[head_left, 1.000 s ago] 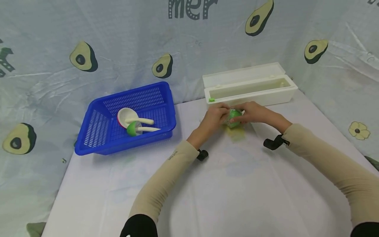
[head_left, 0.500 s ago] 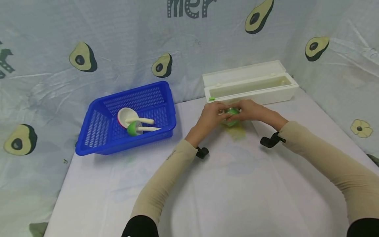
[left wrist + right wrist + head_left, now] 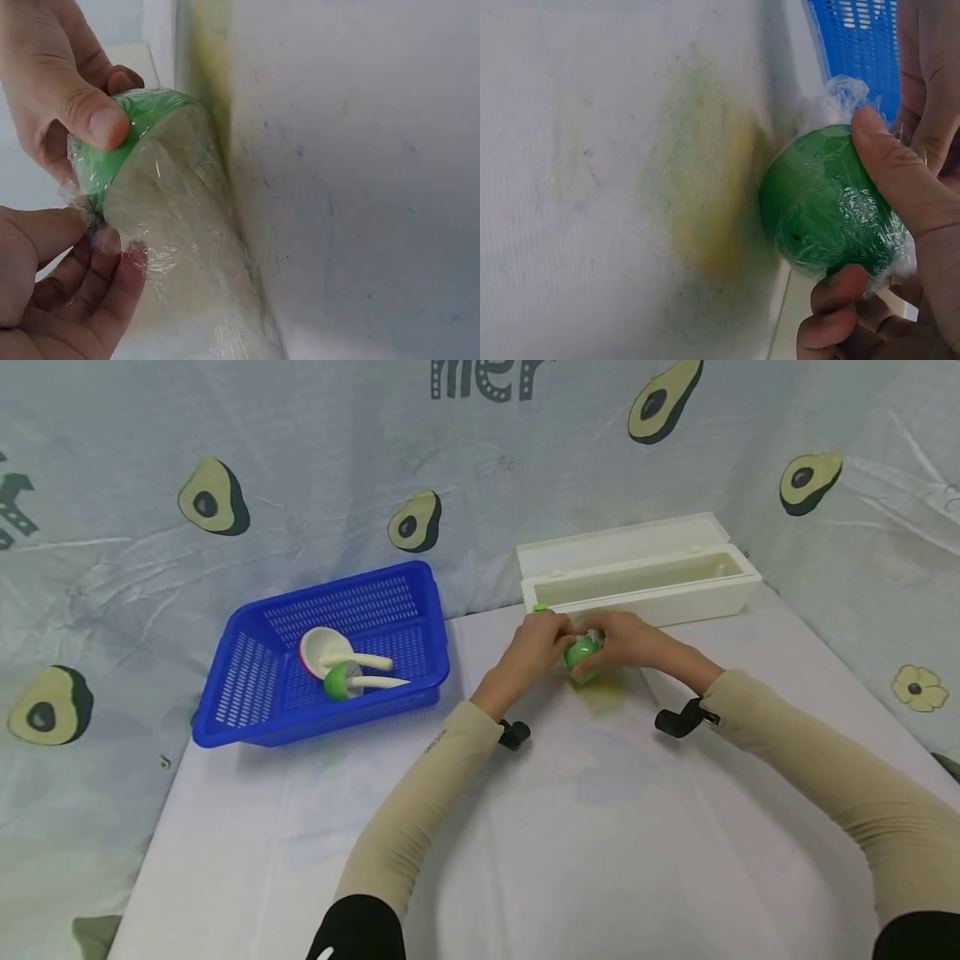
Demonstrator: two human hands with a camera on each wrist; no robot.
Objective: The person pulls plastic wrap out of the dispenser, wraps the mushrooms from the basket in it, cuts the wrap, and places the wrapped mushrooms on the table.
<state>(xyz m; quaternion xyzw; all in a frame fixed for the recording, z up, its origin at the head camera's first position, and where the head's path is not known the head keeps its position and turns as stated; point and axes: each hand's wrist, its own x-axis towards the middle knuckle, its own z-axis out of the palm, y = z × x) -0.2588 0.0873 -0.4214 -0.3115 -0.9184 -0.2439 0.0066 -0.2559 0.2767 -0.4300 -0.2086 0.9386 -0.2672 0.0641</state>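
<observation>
On white table [image 3: 600, 827], two hands grip one wrapped green ball [image 3: 581, 653].

The backdrop cloth [image 3: 300, 460] shows the cut-off letters "mer".

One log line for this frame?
left hand: pinches film | right hand: holds wrapped green bowl | blue basket: two spoons

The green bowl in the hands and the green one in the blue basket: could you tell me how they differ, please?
The green bowl in the hands is covered in cling film; the green bowl in the basket shows no film. The first is held above the table by the left hand and right hand; the second lies untouched in the blue basket, beside a white bowl. Both are green outside and similar in size.
</observation>
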